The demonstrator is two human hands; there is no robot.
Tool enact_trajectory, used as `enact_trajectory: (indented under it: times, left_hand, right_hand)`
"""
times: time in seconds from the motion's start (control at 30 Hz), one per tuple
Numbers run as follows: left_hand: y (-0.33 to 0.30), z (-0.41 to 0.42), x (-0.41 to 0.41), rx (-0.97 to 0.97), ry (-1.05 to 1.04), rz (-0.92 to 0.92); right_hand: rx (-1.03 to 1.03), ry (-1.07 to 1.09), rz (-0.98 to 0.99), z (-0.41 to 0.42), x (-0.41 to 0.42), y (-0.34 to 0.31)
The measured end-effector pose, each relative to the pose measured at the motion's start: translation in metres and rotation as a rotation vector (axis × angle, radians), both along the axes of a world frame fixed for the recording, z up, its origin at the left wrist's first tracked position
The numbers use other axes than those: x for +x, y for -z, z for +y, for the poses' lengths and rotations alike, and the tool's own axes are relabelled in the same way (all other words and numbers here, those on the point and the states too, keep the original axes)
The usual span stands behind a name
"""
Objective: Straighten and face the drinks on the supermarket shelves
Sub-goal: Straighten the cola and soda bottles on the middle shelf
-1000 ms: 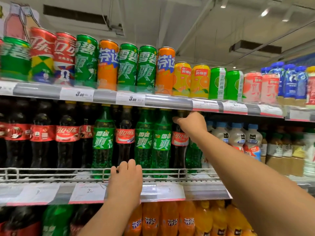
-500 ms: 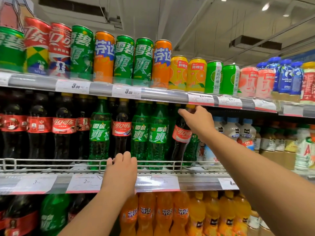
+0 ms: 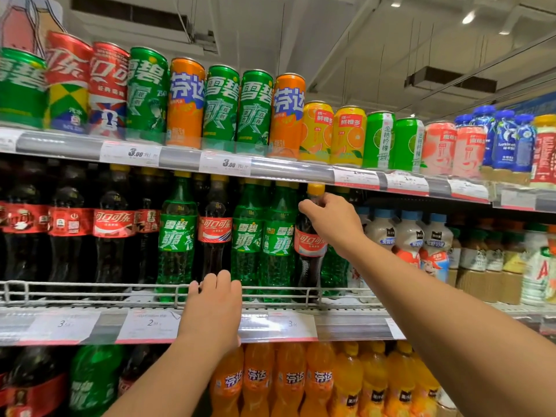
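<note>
My right hand (image 3: pixel 332 222) grips the neck of a dark cola bottle (image 3: pixel 310 245) with a yellow cap and red label, standing at the front of the middle shelf, right of two green soda bottles (image 3: pixel 264 239). The bottle leans slightly. My left hand (image 3: pixel 212 311) rests on the wire rail (image 3: pixel 90 288) at the front of that shelf, fingers curled over the wire, just below another cola bottle (image 3: pixel 214 233). More cola bottles (image 3: pixel 112 224) fill the shelf's left part.
Tall cans (image 3: pixel 221 106) in red, green and orange line the top shelf above a price strip (image 3: pixel 225 165). White drink bottles (image 3: pixel 409 236) stand right of my right hand. Orange soda bottles (image 3: pixel 288 380) fill the shelf below.
My right hand has drawn the cola bottle forward from deep in the shelf to the front row and its yellow cap now shows. My left hand stayed on the wire rail.
</note>
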State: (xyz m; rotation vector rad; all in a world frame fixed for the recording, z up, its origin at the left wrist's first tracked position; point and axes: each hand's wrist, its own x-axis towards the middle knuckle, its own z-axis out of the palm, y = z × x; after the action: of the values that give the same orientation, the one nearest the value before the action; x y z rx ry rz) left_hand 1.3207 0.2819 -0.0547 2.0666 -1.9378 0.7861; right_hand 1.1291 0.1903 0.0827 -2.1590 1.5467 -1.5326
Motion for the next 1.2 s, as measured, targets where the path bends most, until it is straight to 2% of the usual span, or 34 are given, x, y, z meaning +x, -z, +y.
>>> enact_trajectory:
  times: [0.3, 0.47, 0.9, 1.1, 1.2]
  left_hand:
    - [-0.002, 0.001, -0.001, 0.001, 0.001, -0.01]
    - [-0.002, 0.0, 0.0, -0.002, 0.003, -0.017]
    - [-0.002, 0.002, 0.0, -0.012, 0.007, -0.018]
    - [0.0, 0.002, -0.001, -0.009, 0.0, -0.004]
    - [-0.002, 0.008, -0.001, 0.003, 0.006, 0.002]
  right_hand:
    - [0.072, 0.061, 0.113, 0.001, 0.002, -0.011]
    - [0.064, 0.013, 0.013, -0.002, -0.007, -0.01]
    - [-0.184, -0.056, 0.02, 0.052, -0.018, 0.025]
    - [-0.308, -0.106, -0.061, 0.086, -0.036, -0.008]
    - [-0.281, -0.177, -0.099, 0.101, -0.038, -0.017]
